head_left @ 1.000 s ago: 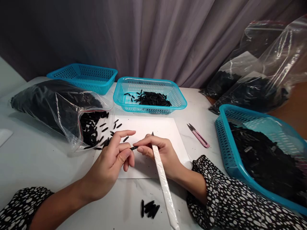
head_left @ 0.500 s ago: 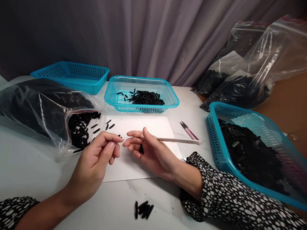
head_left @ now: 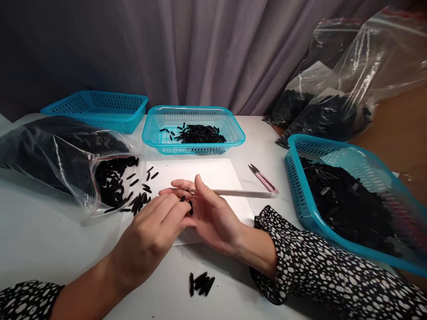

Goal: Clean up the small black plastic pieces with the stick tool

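My left hand [head_left: 151,233] is closed, its fingertips bent into the right palm around a small black piece [head_left: 183,198]. Palm up, my right hand [head_left: 216,218] grips a thin, flat, pale stick [head_left: 243,193] between thumb and fingers, its far end reaching right. Another small dark piece [head_left: 190,207] shows against the right fingers. Both hands are above a white sheet [head_left: 216,171]. Left of them, loose black pieces [head_left: 140,203] spill from the open mouth of a clear zip bag [head_left: 63,155]. A small pile of black pieces [head_left: 202,283] lies nearer me.
Behind the sheet stands a blue basket [head_left: 160,146] with black pieces, and another blue basket [head_left: 130,122] sits at back left. Pink-handled thread snips [head_left: 263,178] lie right of the sheet. A larger basket [head_left: 296,191] of black pieces and zip bags [head_left: 353,84] occupy the right.
My left hand has moved right and turned over, its fingertips now in the right palm. The right hand stays nearly in place with the stick. The view has shifted slightly.
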A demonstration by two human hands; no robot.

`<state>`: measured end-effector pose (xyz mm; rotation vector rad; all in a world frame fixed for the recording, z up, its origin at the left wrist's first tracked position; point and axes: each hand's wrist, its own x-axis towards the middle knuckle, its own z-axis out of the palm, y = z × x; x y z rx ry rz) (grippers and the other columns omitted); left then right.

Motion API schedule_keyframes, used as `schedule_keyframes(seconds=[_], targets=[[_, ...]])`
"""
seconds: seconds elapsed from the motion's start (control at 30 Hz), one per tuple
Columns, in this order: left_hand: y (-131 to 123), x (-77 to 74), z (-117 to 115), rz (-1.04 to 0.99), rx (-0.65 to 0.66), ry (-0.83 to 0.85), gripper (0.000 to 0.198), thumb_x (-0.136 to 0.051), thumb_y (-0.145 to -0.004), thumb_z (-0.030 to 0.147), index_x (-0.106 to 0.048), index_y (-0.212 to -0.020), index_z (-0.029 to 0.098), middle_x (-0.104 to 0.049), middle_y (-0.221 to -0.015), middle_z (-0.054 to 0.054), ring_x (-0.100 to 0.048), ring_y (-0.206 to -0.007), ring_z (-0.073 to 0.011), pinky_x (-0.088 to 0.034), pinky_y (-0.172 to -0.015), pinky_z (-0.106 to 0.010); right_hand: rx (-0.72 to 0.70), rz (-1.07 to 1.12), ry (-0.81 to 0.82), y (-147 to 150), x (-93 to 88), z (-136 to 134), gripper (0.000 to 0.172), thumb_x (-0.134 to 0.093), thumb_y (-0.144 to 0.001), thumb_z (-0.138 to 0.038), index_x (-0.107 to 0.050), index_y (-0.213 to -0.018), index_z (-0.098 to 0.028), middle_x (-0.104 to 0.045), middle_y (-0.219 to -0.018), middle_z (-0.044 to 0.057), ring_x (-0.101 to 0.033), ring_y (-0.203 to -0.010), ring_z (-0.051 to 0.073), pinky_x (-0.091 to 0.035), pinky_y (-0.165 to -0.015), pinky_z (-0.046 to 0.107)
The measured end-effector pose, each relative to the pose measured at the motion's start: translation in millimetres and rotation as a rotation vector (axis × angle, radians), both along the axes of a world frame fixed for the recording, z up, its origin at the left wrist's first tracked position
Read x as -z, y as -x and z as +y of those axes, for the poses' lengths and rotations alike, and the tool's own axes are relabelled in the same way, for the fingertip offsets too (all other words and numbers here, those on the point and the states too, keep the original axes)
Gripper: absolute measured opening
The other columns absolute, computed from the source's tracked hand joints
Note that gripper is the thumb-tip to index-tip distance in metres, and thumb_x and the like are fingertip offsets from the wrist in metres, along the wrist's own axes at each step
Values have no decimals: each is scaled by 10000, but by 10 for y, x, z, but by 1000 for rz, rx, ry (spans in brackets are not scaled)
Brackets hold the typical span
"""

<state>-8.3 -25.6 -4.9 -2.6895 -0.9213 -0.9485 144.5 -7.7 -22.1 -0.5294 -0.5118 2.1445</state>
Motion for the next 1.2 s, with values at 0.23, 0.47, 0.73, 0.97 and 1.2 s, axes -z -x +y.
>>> schedule_keyframes(seconds=[0.23, 0.47, 0.73, 0.97, 1.2], targets=[[45, -9, 5, 48, -32, -66, 173, -519, -928, 3, -666, -964, 88, -699, -844, -105, -689, -817, -232, -568, -806, -364, 49, -12, -156, 49, -44, -86, 378, -719, -844, -536, -709, -1044, -216, -696, -1091, 73, -589, -1048, 210, -401, -1010, 364], [69, -153, 12, -485, -352, 634, 207, -575, -956, 267, -641, -769, 207, -633, -661, 27, -592, -593, -133, -450, -554, -239, 71, -204, -167, 0, -46, -84, 336, -817, -777, -426, -721, -1007, -201, -634, -871, 19, -492, -740, 145, -414, -731, 288], [78, -150, 8, -736, -395, 977, 271, -599, -916, 329, -564, -675, 212, -503, -622, 41, -409, -562, -122, -350, -543, -255, 124, -410, -352, -65, -20, -19, 302, -844, -748, -431, -678, -813, -188, -540, -659, -42, -329, -525, 86, -243, -492, 254], [64, -156, -21, -974, -275, 1368, 351, -653, -878, 447, -541, -660, 196, -493, -625, 48, -342, -560, -103, -326, -572, -254, 37, -351, -267, -68, 26, -24, 356, -841, -738, -463, -637, -729, -173, -599, -660, -16, -384, -529, 84, -255, -487, 236], [41, -198, -41, -1040, -276, 1476, 385, -678, -857, 493, -534, -667, 191, -488, -628, 51, -325, -557, -97, -311, -581, -257, 27, -380, -215, -51, 29, -68, 400, -816, -751, -522, -612, -710, -180, -581, -610, -33, -356, -486, 74, -216, -475, 233]])
